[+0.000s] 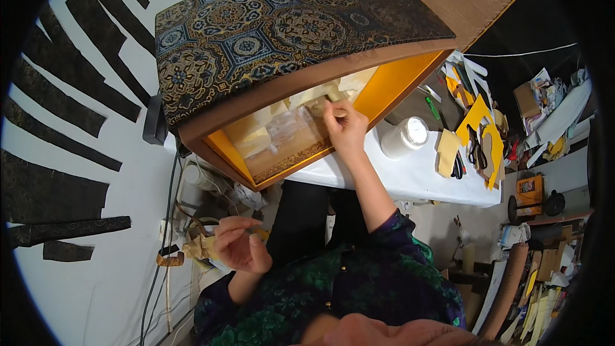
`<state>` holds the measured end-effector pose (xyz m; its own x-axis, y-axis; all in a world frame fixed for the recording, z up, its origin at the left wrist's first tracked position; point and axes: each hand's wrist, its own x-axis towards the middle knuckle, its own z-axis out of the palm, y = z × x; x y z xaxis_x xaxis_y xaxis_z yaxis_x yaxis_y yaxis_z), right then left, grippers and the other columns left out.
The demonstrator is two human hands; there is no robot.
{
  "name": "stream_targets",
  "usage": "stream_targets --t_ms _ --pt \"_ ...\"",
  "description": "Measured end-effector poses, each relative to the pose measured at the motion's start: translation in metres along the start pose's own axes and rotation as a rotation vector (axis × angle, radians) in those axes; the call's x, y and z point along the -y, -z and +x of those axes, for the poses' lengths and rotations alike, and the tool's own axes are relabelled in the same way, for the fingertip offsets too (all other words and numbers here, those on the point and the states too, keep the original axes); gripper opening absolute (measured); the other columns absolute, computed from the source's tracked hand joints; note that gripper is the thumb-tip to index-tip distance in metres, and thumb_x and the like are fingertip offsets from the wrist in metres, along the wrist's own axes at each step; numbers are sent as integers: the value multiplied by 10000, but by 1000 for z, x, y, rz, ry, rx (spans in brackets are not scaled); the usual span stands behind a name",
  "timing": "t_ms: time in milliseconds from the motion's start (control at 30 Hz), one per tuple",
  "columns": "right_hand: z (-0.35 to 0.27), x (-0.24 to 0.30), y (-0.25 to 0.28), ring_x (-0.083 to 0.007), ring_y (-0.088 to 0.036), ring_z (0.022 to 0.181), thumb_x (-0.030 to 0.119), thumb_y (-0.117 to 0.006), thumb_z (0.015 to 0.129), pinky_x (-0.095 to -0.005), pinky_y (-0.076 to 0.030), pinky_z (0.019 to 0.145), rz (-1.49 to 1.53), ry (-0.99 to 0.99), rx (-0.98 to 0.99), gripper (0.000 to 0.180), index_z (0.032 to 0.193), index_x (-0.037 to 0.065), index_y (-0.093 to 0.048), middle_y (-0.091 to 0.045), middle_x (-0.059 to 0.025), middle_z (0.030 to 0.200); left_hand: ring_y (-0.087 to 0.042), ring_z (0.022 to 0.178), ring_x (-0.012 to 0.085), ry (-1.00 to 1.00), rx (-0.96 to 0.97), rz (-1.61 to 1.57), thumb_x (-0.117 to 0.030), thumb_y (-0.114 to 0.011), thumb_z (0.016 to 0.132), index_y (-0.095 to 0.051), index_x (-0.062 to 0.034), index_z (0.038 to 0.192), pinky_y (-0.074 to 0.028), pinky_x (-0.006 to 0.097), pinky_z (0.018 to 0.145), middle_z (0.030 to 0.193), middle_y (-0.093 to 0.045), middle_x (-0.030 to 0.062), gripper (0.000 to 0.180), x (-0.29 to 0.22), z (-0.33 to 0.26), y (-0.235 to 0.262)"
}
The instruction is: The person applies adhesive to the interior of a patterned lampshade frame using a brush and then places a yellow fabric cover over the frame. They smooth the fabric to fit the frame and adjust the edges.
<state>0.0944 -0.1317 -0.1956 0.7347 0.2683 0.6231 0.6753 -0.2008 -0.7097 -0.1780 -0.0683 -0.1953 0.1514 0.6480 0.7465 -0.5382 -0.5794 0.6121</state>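
A paper scrap [338, 110] was pinched by the right hand [346, 129] inside the brocade-covered box [282, 32], at twelve o'clock; crumpled paper [200, 245] was clenched in the left hand [240, 247]. Pressing it flat was judged next.

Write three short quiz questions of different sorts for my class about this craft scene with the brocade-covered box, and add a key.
1. True or false: the right hand reaches inside the large open box covered in dark patterned brocade.
2. What colour is the box's inner lining? A) yellow-orange B) blue C) white
3. Fill in: the left hand pinches a small scrap of ____ paper.

Key: 1 true; 2 A; 3 tan. The white round jar on the white table is untouched.
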Motion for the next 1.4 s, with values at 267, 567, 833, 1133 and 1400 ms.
stream_targets --t_ms 267,567,833,1133,1400 --pt "2 14 -6 -65 -503 471 128 -709 909 -243 -403 462 19 11 92 229 751 -5 -609 -572 -63 534 -584 775 251 0 12 -15 -78 -628 863 -490 14 1078 -515 305 628 940 -561 185 271 1 0 5" --pt "-13 -5 -12 -255 -640 501 163 -737 891 -333 -494 494 -283 162 -29 186 813 13 -660 -658 -143 631 -584 763 248 44 28 -35 -87 -633 862 -488 7 1052 -501 309 637 945 -557 184 257 1 -5 8" --pt "-7 -8 -5 -242 -660 529 151 -732 900 -324 -504 514 -297 62 -79 191 784 21 -653 -676 -137 651 -554 787 242 38 50 -40 -128 -638 885 -489 1 1051 -536 316 566 940 -533 178 257 -1 -4 11" --pt "-28 1 -4 -307 -624 563 158 -724 879 -384 -499 508 -572 217 -17 176 783 66 -608 -631 -110 649 -578 759 238 68 51 -53 -90 -631 869 -492 17 1027 -510 298 628 940 -558 188 237 -2 -5 15" --pt "-13 -5 -14 -298 -629 542 121 -717 875 -379 -492 491 -535 238 -32 162 783 60 -598 -641 -103 647 -582 768 233 93 61 -68 -89 -627 872 -506 5 1009 -482 299 655 941 -562 179 206 -1 -3 13"
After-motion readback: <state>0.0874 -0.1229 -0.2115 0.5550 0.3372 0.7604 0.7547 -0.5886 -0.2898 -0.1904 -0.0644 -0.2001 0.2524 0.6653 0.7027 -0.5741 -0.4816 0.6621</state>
